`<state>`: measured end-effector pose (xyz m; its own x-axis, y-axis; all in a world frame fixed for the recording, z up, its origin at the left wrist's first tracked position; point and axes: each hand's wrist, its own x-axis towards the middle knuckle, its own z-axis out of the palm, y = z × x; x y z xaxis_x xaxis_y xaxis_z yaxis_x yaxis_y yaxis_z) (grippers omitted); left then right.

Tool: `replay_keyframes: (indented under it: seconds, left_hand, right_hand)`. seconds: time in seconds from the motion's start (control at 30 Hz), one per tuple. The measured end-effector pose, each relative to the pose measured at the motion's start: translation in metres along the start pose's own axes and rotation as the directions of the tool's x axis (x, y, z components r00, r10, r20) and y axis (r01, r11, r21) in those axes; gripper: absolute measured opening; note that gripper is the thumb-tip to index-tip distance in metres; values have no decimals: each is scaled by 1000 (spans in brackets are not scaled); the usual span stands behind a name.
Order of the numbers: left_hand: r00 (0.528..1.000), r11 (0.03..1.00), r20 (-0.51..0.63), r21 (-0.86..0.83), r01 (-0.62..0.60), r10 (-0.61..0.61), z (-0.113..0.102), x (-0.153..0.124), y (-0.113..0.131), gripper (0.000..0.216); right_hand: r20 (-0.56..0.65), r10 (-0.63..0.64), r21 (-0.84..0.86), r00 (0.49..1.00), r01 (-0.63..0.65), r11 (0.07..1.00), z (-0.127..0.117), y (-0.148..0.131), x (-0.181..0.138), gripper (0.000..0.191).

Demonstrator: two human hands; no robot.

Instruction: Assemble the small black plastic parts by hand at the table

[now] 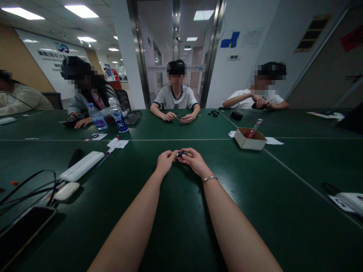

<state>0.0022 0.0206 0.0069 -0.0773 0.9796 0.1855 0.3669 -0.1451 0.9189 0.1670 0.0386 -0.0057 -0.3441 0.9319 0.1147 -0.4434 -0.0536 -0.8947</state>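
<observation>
My left hand (165, 160) and my right hand (194, 159) meet over the dark green table (176, 226), both pinched on a small dark object (180, 153) held between their fingertips. What the object is cannot be made out. A silver bracelet (210, 178) circles my right wrist. Both forearms stretch forward from the bottom edge of the view.
A small cardboard box (249, 139) with a red-tipped tube stands to the right. At left lie a white power strip (82, 165), a white mouse-like device (66, 191), black cables (28, 187) and a phone (22, 232). Water bottles (118, 117) stand farther back. Several people sit opposite.
</observation>
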Motion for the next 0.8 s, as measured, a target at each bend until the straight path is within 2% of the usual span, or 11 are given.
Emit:
replay_keyframes:
  seconds: [0.47, 0.8]
  left_hand:
    - [1000, 999, 16, 49, 21, -22, 0, -3, 5, 50]
    - [1000, 1000, -7, -26, -7, 7, 0, -2, 3, 44]
  right_hand:
    - [22, 0, -23, 1000, 1, 1000, 3, -4, -2, 34]
    - [-24, 35, -2, 999, -35, 999, 5, -7, -3, 31]
